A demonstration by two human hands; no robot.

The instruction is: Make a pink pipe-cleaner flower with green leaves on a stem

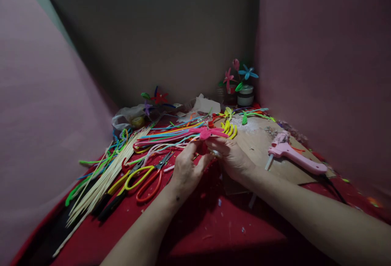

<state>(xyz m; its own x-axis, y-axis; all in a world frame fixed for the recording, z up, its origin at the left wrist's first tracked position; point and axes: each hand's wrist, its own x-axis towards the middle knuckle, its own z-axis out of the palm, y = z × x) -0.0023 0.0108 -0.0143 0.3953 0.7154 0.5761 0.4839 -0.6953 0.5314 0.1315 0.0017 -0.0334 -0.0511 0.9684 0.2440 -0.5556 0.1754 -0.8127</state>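
Between my left hand (pixel 187 169) and right hand (pixel 234 159) I pinch a pink flower (pixel 205 133), scissors (pixel 160 165) on their left side

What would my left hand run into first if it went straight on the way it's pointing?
Most likely the pink fuzzy flower, just beyond the left hand in the picture; depth is unclear, so they may already touch.

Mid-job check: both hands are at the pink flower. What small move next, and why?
I'd probably steady the pink flower in the left hand alone, freeing the right hand: both hands crowd close around its near side, while the pink glue gun lies unheld on the cardboard, on the right hand's side.
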